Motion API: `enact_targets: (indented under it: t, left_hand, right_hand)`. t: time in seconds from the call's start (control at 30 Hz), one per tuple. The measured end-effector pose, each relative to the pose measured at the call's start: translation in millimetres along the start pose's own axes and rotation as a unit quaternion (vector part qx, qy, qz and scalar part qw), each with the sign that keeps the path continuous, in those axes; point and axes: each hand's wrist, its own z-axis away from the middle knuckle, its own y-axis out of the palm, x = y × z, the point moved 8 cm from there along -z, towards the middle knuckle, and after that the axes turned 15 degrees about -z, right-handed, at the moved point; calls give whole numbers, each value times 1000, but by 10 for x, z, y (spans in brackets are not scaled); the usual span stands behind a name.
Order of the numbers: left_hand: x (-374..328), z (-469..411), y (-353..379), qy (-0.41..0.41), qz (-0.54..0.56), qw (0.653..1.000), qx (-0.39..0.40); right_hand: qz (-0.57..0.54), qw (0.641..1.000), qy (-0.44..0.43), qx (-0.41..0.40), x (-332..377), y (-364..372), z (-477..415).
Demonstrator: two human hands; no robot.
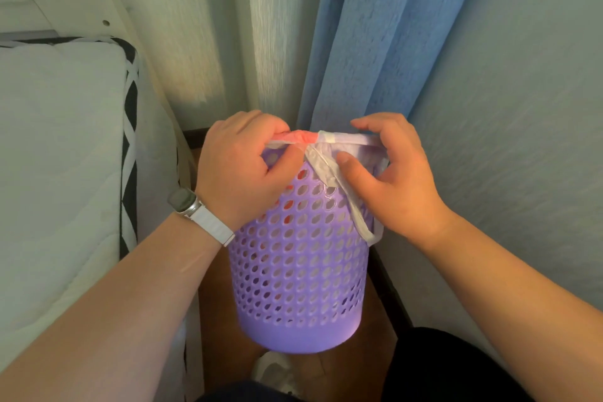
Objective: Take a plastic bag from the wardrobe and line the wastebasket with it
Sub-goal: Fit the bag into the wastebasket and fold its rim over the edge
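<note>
Between the mattress (pixel 58 157) and the blue curtain (pixel 375 26), the purple wastebasket (pixel 298 287) stands on the floor with the plastic bag (pixel 321 166) inside it, hem drawn up along the rim. We judge the thin film could tear, or the hem spring back off, if we pull unevenly; the dangling drawstring loop (pixel 359 222) might snag too. Our left hand (pixel 241 170) curls over the rim, its grip closed round the pink-banded hem. Our right hand (pixel 398 179) arches over the rim, thumb and fingertips pinching the white hem.
</note>
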Motion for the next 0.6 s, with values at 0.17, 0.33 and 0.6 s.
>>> enact_targets:
  t: [0.17,0.33,0.6]
  left_hand:
    - [-35,18,-3,1,22,1000,-4]
    - [-53,3,8,34,-25,999,8]
    - [-67,57,210,81,-13,993,87]
  right_hand:
    - [1,999,-2,-46,30,3,-49]
    - [35,998,-28,-50,43,56,-84]
    - [45,999,-9,3,-103,197,-50]
